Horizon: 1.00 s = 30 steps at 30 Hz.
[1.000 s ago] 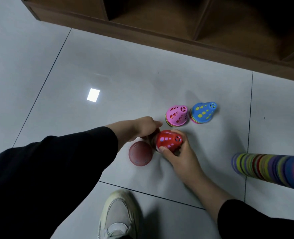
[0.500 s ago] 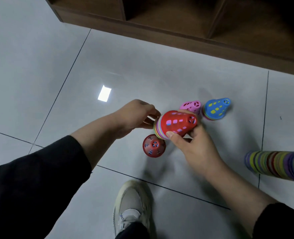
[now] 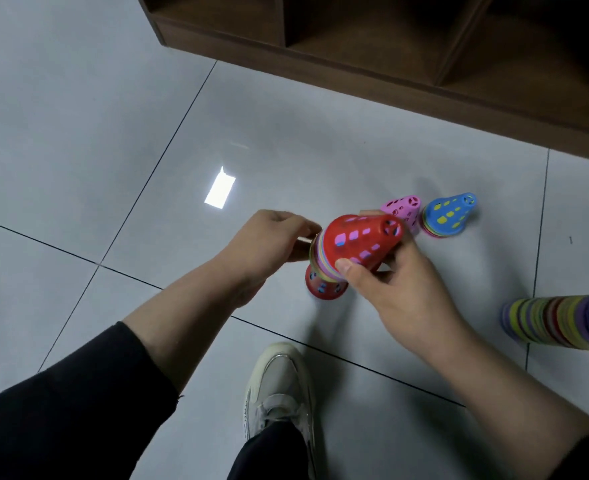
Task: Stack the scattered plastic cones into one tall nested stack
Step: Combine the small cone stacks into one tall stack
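**Two hands hold a red-topped stack of cones above a tiled floor**

The right hand (image 3: 395,289) reaches in from the lower right, forearm bare below a dark sleeve, thumb pressed on the near side of the red-topped cone stack (image 3: 357,245) and fingers curled round its far side. The short nested stack is held tilted, its closed tip pointing up and to the right, with bands of coloured rims showing at its wide end. The left hand (image 3: 272,242) comes in from the lower left, wrist bent, knuckles up, fingers curled at the stack's wide end; how firmly they grip there is hidden by the hand itself. Just beneath the stack a single red cone (image 3: 322,287) stands on the grey tiled floor (image 3: 113,133), partly covered by the stack. Beyond the right hand a pink cone stack (image 3: 402,209) and a blue cone stack (image 3: 447,216) stand side by side on the floor, close together. At the right edge a long multicoloured cone stack (image 3: 559,322) lies on its side. A pale sneaker (image 3: 279,389) is planted on the tiles between the two forearms, and a dark wooden shelf unit (image 3: 390,46) runs along the top.
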Each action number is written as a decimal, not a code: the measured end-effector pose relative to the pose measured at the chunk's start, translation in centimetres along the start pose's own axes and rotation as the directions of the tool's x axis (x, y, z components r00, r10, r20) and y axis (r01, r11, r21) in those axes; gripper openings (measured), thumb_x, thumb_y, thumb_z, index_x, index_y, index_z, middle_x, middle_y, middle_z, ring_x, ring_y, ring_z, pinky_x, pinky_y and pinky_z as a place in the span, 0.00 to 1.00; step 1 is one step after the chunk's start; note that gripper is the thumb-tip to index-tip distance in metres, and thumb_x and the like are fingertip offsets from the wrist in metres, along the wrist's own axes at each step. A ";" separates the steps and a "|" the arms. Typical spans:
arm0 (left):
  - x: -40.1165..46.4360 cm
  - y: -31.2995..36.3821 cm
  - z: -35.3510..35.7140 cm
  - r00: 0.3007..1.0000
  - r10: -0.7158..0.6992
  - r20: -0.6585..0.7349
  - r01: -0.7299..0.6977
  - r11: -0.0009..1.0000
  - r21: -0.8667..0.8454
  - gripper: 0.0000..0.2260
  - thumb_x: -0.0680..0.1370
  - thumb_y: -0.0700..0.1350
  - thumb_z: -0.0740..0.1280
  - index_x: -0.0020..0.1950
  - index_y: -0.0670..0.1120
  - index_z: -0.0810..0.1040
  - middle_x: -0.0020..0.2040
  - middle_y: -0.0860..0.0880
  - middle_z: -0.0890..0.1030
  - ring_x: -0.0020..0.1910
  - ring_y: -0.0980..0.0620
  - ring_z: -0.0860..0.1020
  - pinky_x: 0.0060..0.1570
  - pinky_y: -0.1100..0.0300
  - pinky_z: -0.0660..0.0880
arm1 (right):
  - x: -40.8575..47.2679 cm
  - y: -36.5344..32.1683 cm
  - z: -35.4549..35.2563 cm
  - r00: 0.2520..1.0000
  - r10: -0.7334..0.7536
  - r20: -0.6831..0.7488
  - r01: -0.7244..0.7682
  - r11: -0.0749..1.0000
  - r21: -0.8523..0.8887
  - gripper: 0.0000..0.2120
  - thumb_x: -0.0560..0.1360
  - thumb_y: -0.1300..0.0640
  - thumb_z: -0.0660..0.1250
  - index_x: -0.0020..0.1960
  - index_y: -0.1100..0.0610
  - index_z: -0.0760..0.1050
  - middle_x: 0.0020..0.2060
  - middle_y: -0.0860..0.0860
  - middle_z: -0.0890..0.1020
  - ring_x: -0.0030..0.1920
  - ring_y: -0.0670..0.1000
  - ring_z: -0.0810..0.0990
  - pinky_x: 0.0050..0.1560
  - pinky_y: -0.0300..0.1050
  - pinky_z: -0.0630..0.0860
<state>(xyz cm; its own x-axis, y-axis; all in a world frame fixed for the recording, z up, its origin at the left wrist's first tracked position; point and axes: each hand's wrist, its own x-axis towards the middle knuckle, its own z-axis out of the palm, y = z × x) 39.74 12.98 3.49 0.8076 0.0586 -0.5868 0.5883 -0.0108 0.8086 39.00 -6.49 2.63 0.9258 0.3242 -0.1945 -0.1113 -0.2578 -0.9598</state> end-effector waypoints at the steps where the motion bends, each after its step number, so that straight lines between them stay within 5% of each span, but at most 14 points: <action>1: -0.2 -0.9 -0.1 1.000 -0.007 -0.007 0.007 0.999 0.039 0.14 0.79 0.40 0.59 0.53 0.39 0.84 0.50 0.45 0.86 0.51 0.49 0.84 0.59 0.53 0.79 | -0.3 0.7 0.4 1.000 0.023 0.021 -0.022 1.000 -0.020 0.25 0.72 0.54 0.76 0.64 0.40 0.70 0.55 0.39 0.82 0.55 0.42 0.82 0.58 0.45 0.79; 5: -0.5 -5.0 -0.2 0.999 -0.047 -0.012 0.048 0.975 0.219 0.17 0.78 0.48 0.58 0.59 0.51 0.84 0.59 0.55 0.82 0.62 0.59 0.77 0.69 0.51 0.70 | -0.7 4.5 2.0 0.991 0.082 0.109 -0.055 0.970 -0.236 0.28 0.71 0.46 0.73 0.67 0.38 0.66 0.64 0.39 0.75 0.63 0.41 0.76 0.66 0.49 0.73; 11: -0.5 -6.8 0.3 0.991 -0.070 0.112 0.067 0.997 0.030 0.18 0.84 0.57 0.56 0.66 0.54 0.79 0.63 0.59 0.80 0.65 0.61 0.76 0.68 0.50 0.71 | -0.1 5.7 2.3 0.987 0.140 0.082 -0.110 0.948 -0.298 0.36 0.69 0.42 0.75 0.72 0.39 0.63 0.68 0.36 0.71 0.66 0.36 0.71 0.68 0.38 0.68; 14: 0.9 -6.6 -0.1 0.997 -0.065 0.036 0.064 0.997 0.042 0.23 0.81 0.63 0.55 0.66 0.51 0.78 0.63 0.56 0.80 0.64 0.58 0.77 0.68 0.49 0.71 | -0.8 5.8 0.8 0.994 0.100 0.050 -0.082 0.956 -0.281 0.38 0.68 0.35 0.70 0.74 0.41 0.61 0.70 0.37 0.70 0.70 0.36 0.67 0.69 0.36 0.64; 18: 4.4 -3.8 0.0 0.998 -0.013 -0.064 0.019 0.995 0.094 0.18 0.82 0.59 0.58 0.62 0.50 0.80 0.58 0.53 0.82 0.57 0.55 0.80 0.63 0.49 0.76 | 0.9 7.0 -3.6 0.936 0.043 -0.348 -0.132 0.962 -0.237 0.21 0.74 0.41 0.68 0.64 0.46 0.72 0.56 0.43 0.79 0.56 0.45 0.79 0.58 0.51 0.76; 20: 6.6 -1.8 1.2 0.999 -0.012 -0.034 0.018 0.986 0.166 0.16 0.82 0.57 0.60 0.62 0.50 0.79 0.56 0.52 0.83 0.55 0.54 0.81 0.61 0.49 0.77 | 2.6 7.8 -5.4 0.897 0.110 -0.427 -0.239 0.935 -0.263 0.21 0.75 0.47 0.72 0.65 0.48 0.71 0.58 0.46 0.77 0.55 0.50 0.79 0.57 0.50 0.76; 25: 11.7 0.6 5.1 0.980 -0.148 0.134 0.106 0.954 0.280 0.12 0.82 0.45 0.61 0.63 0.44 0.77 0.59 0.42 0.82 0.52 0.45 0.81 0.54 0.52 0.76 | 7.5 8.7 -6.4 0.912 0.209 -0.353 -0.335 0.876 -0.348 0.32 0.73 0.50 0.73 0.74 0.51 0.64 0.68 0.51 0.72 0.65 0.52 0.73 0.63 0.46 0.71; 30: 14.8 0.0 7.5 0.950 -0.273 0.149 0.212 0.920 0.331 0.11 0.82 0.42 0.59 0.60 0.40 0.77 0.57 0.40 0.81 0.54 0.41 0.81 0.57 0.48 0.77 | 11.5 9.3 -6.1 0.903 0.281 -0.324 -0.396 0.836 -0.380 0.23 0.77 0.52 0.68 0.70 0.51 0.68 0.58 0.51 0.78 0.56 0.54 0.78 0.52 0.43 0.73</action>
<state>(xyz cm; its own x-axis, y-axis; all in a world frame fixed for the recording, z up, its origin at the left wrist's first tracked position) 51.97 6.35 -5.54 0.6130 -0.0905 -0.7849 0.7259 -0.3277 0.6048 50.80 -10.68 -7.27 0.9222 -0.0747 -0.3793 -0.3224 -0.6902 -0.6479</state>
